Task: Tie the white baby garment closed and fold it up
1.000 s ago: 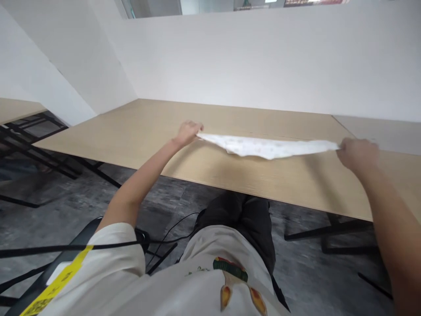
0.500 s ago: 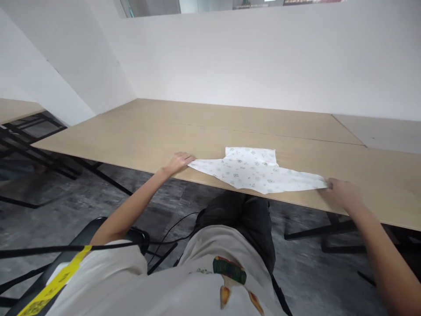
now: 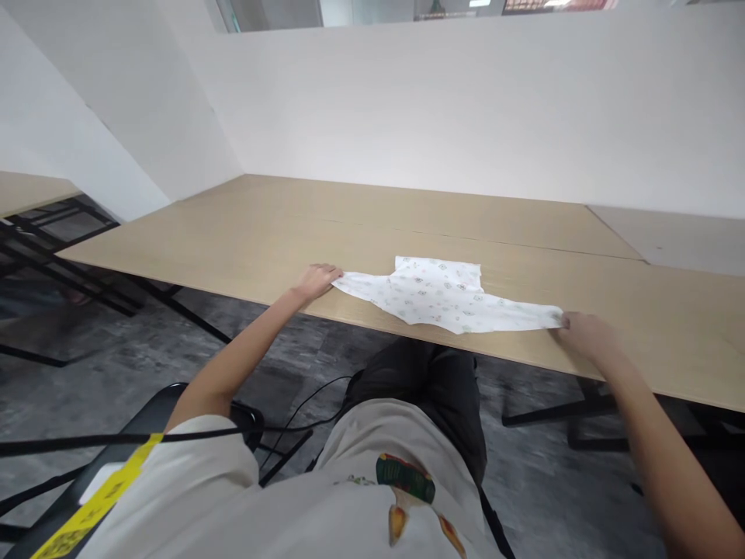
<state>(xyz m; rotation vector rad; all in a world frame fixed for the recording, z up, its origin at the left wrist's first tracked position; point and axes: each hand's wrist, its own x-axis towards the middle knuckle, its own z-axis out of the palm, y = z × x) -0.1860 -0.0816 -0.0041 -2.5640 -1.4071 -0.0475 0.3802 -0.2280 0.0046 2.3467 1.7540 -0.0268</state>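
Note:
A small white long-sleeved top with a fine scattered print lies flat near the front edge of the wooden table, sleeves stretched out to both sides. The tip of its left-hand sleeve is pinched in my left hand, which rests on the tabletop. At the other end, my right hand grips the right-hand sleeve tip, fingers closed around it. The body of the top points away from me, and its near edge lies along the table's front edge.
A white wall rises behind the table. To the left of my legs stands a black chair, with a black cable running across. A second table is at the far left.
My right hand has moved left and slightly away from me with its sleeve end. The top has shifted a little left and farther onto the table. Both hands keep their hold.

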